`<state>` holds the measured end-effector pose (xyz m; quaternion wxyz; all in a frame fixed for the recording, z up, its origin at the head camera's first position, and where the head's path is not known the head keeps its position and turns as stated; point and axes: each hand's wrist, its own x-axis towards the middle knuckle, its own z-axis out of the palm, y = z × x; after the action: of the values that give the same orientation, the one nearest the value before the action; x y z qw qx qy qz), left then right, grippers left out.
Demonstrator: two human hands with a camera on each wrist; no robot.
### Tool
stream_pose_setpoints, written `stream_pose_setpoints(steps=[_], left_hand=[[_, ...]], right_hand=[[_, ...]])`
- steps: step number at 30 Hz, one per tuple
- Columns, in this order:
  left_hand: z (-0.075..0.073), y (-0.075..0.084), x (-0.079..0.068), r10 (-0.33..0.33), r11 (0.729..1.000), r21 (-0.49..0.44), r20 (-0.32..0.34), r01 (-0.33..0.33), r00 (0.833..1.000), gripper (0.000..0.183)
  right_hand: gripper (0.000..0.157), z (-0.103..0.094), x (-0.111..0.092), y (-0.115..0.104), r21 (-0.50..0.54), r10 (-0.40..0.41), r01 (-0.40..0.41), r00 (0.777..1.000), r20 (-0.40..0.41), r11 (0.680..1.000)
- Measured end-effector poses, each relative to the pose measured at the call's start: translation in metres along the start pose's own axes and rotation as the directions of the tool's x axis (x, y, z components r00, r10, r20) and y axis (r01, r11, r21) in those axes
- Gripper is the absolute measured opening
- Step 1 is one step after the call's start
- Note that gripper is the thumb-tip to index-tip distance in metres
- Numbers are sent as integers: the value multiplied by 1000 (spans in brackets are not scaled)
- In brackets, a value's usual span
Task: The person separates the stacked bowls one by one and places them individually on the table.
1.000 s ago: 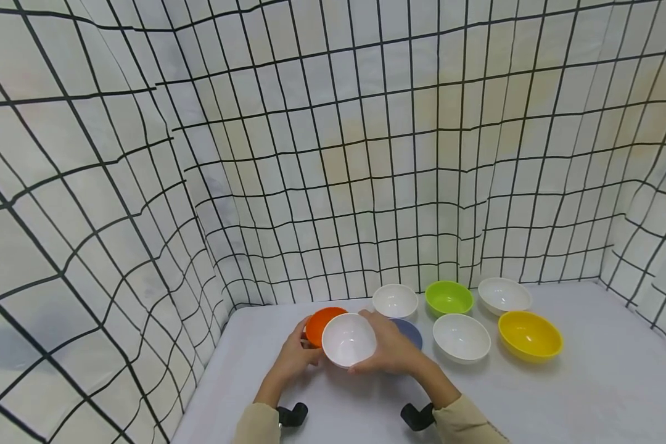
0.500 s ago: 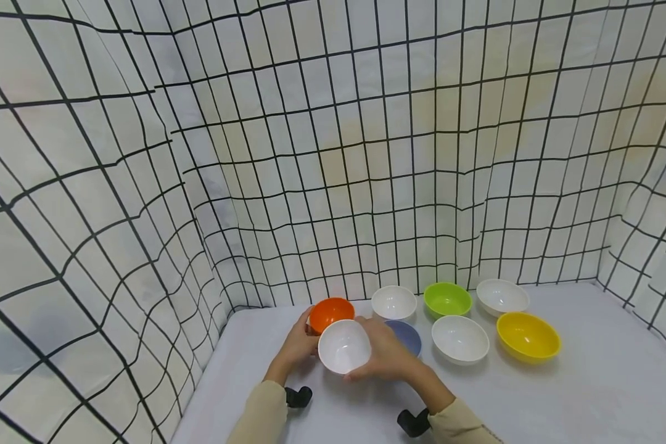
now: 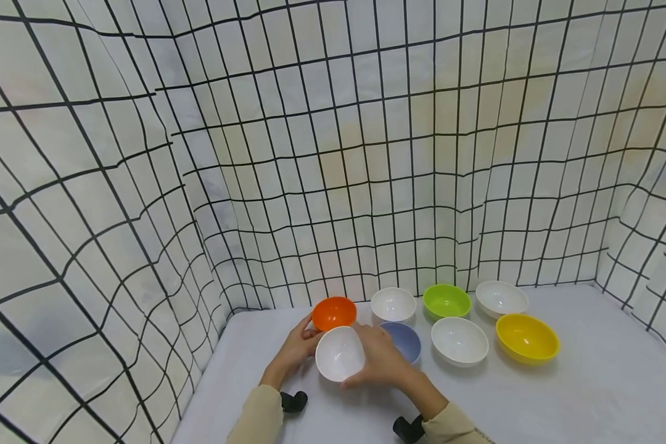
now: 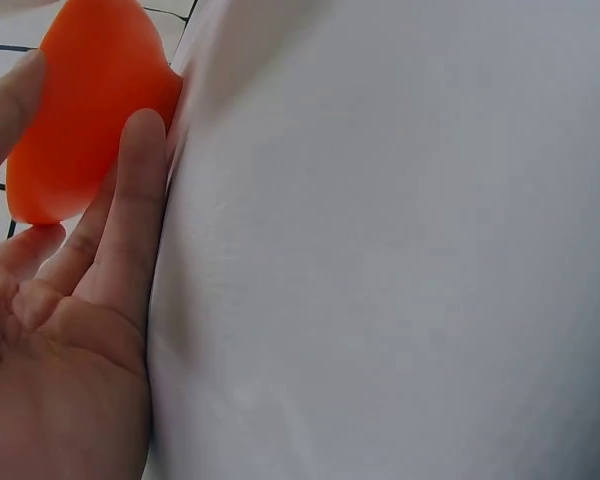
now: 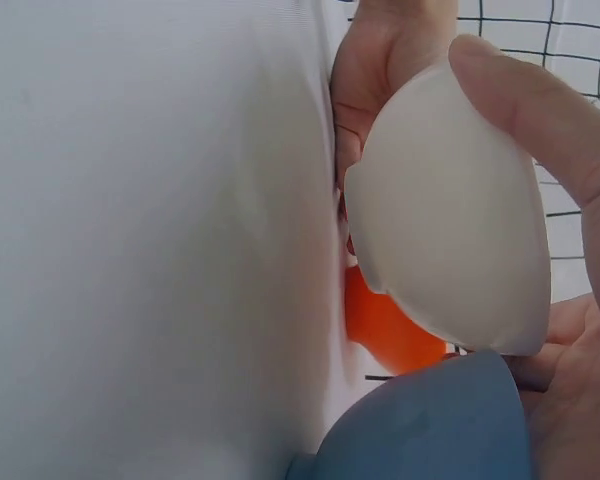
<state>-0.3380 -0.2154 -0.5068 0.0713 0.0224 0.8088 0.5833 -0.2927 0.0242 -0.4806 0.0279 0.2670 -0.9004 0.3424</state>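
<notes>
In the head view, my right hand (image 3: pixel 383 359) grips a white bowl (image 3: pixel 338 356) by its right side, thumb at the near rim. The bowl tilts toward me; whether its foot touches the table I cannot tell. My left hand (image 3: pixel 294 353) is at the near left side of an orange bowl (image 3: pixel 334 313), which sits upright behind the white one. In the left wrist view, mostly straight fingers (image 4: pixel 138 190) touch the orange bowl's outer wall (image 4: pixel 90 110), the lowest one along the table. A blue bowl (image 3: pixel 404 345) stands right behind my right hand, partly hidden.
Right of the orange bowl, a white bowl (image 3: pixel 393 305), a green bowl (image 3: pixel 447 301) and another white bowl (image 3: pixel 501 298) line the back. In front stand a further white bowl (image 3: pixel 459 341) and a yellow bowl (image 3: pixel 527 338). Grid-patterned cloth (image 3: pixel 338 154) walls the white table (image 3: pixel 599 382).
The orange bowl has moved back and slightly right, with my left hand touching it. My right hand has brought the white bowl nearer to me and a little left, uncovering more of the blue bowl.
</notes>
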Motion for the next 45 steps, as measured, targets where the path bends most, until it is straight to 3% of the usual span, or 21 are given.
stream_pose_setpoints(steps=[12, 17, 24, 45], left_hand=[[-1, -2, 7, -5, 1000, -30, 48, 7, 999, 73], [1, -2, 11, -20, 1000, -24, 35, 20, 999, 69], [4, -2, 12, -31, 1000, -4, 9, 31, 999, 68], [7, -2, 12, -40, 999, 21, -21, 40, 999, 69]], right_hand=[[115, 8, 2, -6, -204, 59, -53, 998, 25, 978], [117, 9, 0, -8, -275, 44, -37, 999, 21, 961], [108, 11, 1, -8, -275, 60, -62, 998, -15, 960], [113, 8, 0, -12, -283, 91, -94, 996, -27, 954]])
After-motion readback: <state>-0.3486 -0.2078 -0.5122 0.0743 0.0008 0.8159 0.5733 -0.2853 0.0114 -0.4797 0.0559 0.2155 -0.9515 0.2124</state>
